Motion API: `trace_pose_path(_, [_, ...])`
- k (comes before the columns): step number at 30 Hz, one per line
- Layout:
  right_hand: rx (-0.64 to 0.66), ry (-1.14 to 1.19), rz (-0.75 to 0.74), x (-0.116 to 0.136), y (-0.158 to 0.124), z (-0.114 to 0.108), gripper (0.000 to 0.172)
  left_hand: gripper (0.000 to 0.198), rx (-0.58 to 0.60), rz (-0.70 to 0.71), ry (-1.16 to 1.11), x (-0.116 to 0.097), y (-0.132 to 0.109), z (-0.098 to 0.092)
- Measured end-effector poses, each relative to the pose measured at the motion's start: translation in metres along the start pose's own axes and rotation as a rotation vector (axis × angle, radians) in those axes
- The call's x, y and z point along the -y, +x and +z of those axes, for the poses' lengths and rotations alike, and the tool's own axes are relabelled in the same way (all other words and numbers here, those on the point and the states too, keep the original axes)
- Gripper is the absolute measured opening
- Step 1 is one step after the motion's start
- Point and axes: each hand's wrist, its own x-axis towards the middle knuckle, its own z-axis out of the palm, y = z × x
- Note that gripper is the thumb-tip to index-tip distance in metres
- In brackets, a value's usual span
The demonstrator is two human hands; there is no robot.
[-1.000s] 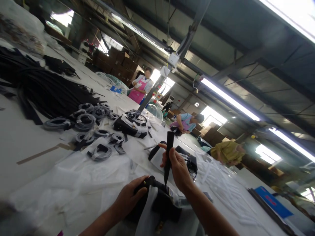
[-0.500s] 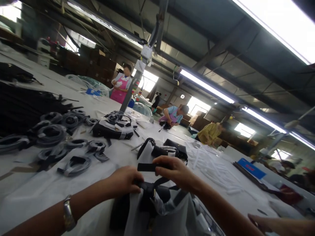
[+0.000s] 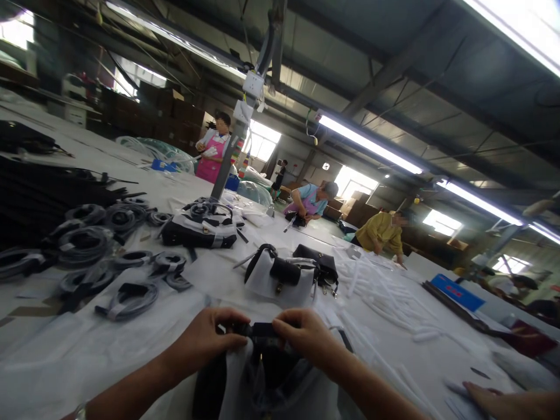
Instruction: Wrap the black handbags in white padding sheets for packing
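My left hand and my right hand are both closed in a pinch on a black strap at the top of a black bag wrapped in white cloth, close to me at the bottom of the view. The hands face each other, a few centimetres apart. The lower part of the bag is cut off by the frame edge.
Another wrapped black bag lies just beyond my hands. Coiled grey straps spread at left, a bag behind them. White sticks lie at right. Another person's hand rests at bottom right. Three people work at the far side.
My right hand brought the black strap down from upright to flat against the bag top, and both hands closed together on it. The view swung right and lower.
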Motion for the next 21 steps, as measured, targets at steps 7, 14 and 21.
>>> trace_pose_path(7, [0.065, 0.049, -0.037, 0.005, -0.002, 0.009, 0.034, 0.036, -0.073, 0.007, -0.013, 0.003, -0.002, 0.004])
trace_pose_path(14, [-0.097, -0.563, -0.284, 0.02, -0.009, 0.009, 0.029, 0.026, -0.063, 0.052, -0.014, 0.004, -0.004, 0.005])
trace_pose_path(21, [-0.115, -0.769, -0.407, 0.021, -0.008, 0.017, 0.027, 0.024, -0.088, 0.073, -0.022, 0.008, -0.005, 0.007])
